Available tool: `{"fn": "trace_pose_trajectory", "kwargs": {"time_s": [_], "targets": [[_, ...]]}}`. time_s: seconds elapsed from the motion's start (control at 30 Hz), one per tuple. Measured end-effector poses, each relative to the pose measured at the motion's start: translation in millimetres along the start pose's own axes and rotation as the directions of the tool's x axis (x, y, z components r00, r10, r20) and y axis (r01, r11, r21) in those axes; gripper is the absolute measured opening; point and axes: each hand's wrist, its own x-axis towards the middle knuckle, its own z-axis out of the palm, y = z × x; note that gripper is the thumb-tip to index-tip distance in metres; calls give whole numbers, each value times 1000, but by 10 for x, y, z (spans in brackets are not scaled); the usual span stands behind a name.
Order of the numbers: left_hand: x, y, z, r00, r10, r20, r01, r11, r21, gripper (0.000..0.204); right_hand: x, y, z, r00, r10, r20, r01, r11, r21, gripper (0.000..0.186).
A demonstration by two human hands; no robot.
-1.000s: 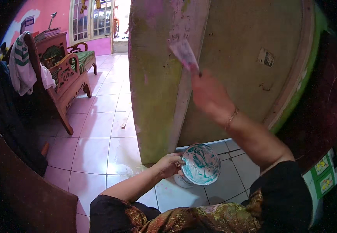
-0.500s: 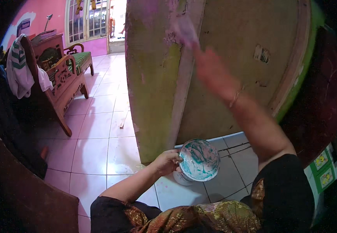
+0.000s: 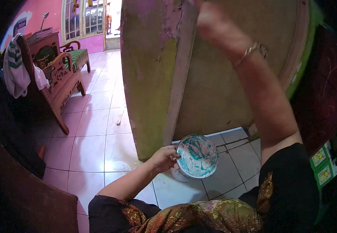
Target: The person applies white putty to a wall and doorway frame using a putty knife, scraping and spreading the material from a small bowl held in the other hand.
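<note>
My left hand (image 3: 164, 158) is closed on the rim of a small white paint bucket (image 3: 197, 157), whose round face is streaked with teal, white and pale pink paint. Its pale side shows below the hand. Raised high, my right hand (image 3: 212, 21) is blurred and partly cut by the upper edge. It is closed on a paintbrush that mostly lies out of view, next to the wall corner (image 3: 168, 23). Flaking purple paint covers the top of this corner, with yellow-green below. A bracelet (image 3: 250, 52) circles my right wrist.
A brown door panel (image 3: 223, 85) stands right of the wall corner. Further left is a carved wooden bench (image 3: 61, 75) with a striped seat and a white cloth (image 3: 16, 72) over its end. White tiles (image 3: 87, 151) cover the floor. Dark brown furniture (image 3: 25, 186) edges the lower left.
My right hand has moved up along the wall corner, taking the brush mostly out of view. My left hand still holds the bucket; the view has shifted slightly.
</note>
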Motion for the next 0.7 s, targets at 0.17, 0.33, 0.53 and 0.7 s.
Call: {"fn": "trace_pose_trajectory", "kwargs": {"time_s": [0.17, 0.33, 0.53, 0.7], "targets": [[-149, 56, -227, 999, 32, -38, -32, 999, -13, 33, -733, -774, 556, 888, 380, 258, -344, 923, -173, 32], [-258, 2, -222, 999, 27, -35, -28, 1000, -12, 33, -1374, -785, 287, 731, 291, 617, -252, 956, -153, 32], [-538, 24, -253, 997, 40, -60, -45, 996, -77, 26, -1201, -711, -555, 567, 466, 679, -736, 657, 164, 38], [-658, 19, -190, 992, 44, -117, -50, 998, -50, 22, -949, -627, -779, 470, 306, 828, -743, 644, 184, 37]]}}
